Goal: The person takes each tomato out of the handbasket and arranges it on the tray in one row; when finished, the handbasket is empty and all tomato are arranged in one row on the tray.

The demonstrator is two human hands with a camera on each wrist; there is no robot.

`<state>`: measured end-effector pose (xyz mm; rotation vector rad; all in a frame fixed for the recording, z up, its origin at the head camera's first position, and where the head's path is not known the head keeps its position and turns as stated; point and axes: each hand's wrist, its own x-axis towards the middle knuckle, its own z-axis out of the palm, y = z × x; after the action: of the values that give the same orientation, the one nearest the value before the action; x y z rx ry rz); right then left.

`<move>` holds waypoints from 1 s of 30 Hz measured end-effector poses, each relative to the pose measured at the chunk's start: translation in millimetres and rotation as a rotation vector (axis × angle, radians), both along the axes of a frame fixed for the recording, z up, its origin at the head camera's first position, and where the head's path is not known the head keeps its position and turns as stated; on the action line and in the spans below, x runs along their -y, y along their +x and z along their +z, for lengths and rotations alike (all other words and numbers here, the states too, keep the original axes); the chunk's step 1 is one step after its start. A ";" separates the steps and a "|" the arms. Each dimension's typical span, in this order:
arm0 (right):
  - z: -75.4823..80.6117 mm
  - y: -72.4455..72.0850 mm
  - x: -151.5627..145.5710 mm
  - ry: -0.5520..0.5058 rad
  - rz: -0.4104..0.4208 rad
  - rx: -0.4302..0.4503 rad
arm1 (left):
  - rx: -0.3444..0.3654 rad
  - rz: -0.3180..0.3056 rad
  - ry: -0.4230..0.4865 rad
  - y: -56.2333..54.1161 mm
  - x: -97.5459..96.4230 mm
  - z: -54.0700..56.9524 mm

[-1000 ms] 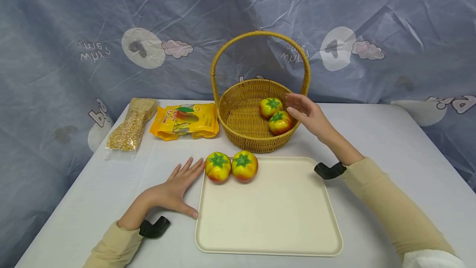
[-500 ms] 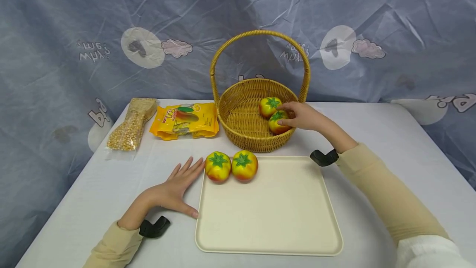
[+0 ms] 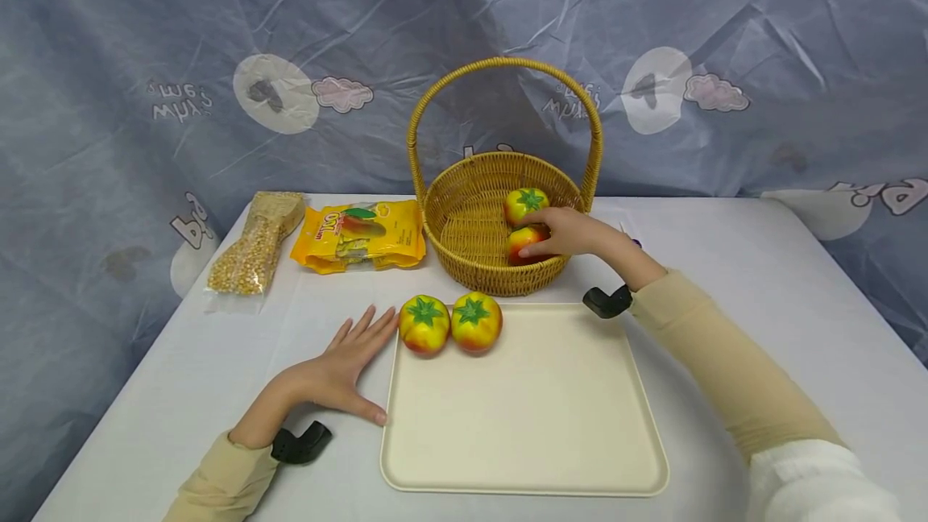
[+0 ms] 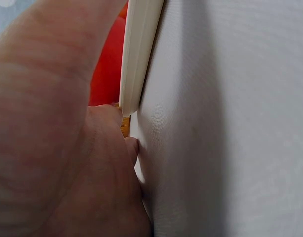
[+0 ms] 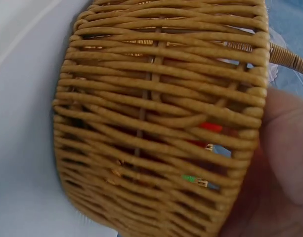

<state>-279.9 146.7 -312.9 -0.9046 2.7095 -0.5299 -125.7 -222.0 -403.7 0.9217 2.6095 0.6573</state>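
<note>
Fruit (image 3: 518,242) with a red flank showing lies inside the basket (image 3: 493,277), at its near right, and the right hand (image 3: 574,232) has it in a grasping grip — thumb in front, fingers over the top, a hold that likely suits something round. The hand comes in over the low right rim, presumably to keep clear of the tall handle (image 3: 503,63). A back fruit (image 3: 524,204) sits just behind (whether the fingers brush it, I cannot tell). The left hand (image 3: 339,373) is released, fingers spread on the table (image 3: 754,288), thumb at the edge of the tray (image 3: 522,417) — perhaps to steady it. A pair of fruits (image 3: 425,327) touch in its far left corner, where the rim may check rolling. Pack (image 3: 362,234) and corn (image 3: 250,260) lie left of the basket.
</note>
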 end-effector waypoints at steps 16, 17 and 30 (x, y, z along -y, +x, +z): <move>3.7 42.9 -18.9 -0.608 -0.060 0.061 | 0.008 0.008 -0.005 1.2 -1.5 -2.3; 3.5 51.1 -22.1 -0.666 -0.051 0.081 | 0.007 0.007 -0.004 1.1 -1.6 -2.5; -45.6 117.9 -37.9 -0.666 0.073 0.108 | 0.013 0.010 -0.016 0.4 -1.0 0.3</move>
<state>-162.0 184.5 -358.5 -1.0662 2.4038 -1.4650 -125.3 -221.0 -403.4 0.8975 2.6057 0.6415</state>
